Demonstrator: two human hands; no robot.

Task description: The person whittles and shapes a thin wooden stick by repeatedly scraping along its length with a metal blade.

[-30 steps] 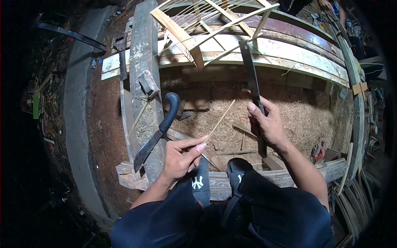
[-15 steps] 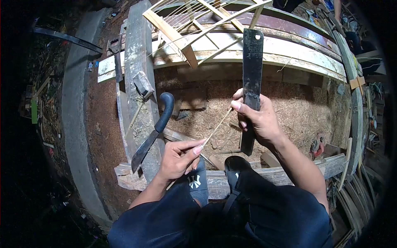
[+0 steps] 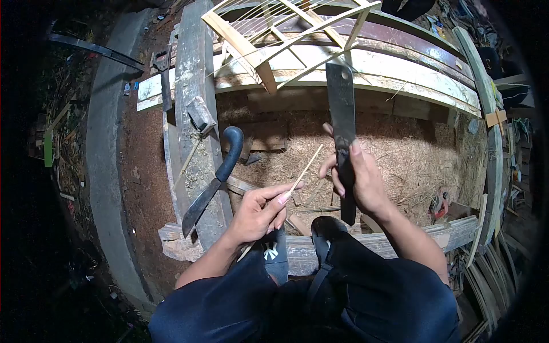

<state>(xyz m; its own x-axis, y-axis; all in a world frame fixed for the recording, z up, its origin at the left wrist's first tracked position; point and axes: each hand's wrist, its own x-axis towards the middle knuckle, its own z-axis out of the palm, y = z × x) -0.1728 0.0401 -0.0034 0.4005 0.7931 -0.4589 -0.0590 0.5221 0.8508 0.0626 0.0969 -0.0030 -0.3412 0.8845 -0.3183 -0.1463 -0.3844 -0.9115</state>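
Note:
My left hand point(image 3: 260, 214) pinches a thin bamboo stick point(image 3: 306, 168) between thumb and fingers. The stick slants up to the right, its tip free in the air left of my right hand. My right hand point(image 3: 360, 177) is wrapped around the middle of a flat dark blade point(image 3: 341, 103) with a hole near its top corner. The blade stands nearly upright, its lower end showing beneath my hand. To the left, a machete point(image 3: 220, 174) with a curved black handle rests across a thick beam.
Behind my hands, a bamboo frame with thin rods point(image 3: 251, 48) sits on pale planks point(image 3: 400, 74). A wooden block point(image 3: 200, 114) and a handsaw point(image 3: 164, 86) lie at the left beam point(image 3: 191, 63). Shavings point(image 3: 400, 148) cover the ground, and a plank point(image 3: 400, 237) crosses near my feet.
The stick's tip has come away from my right fingers as my left hand moved slightly up and right. The dark blade has dropped and tilted a little left.

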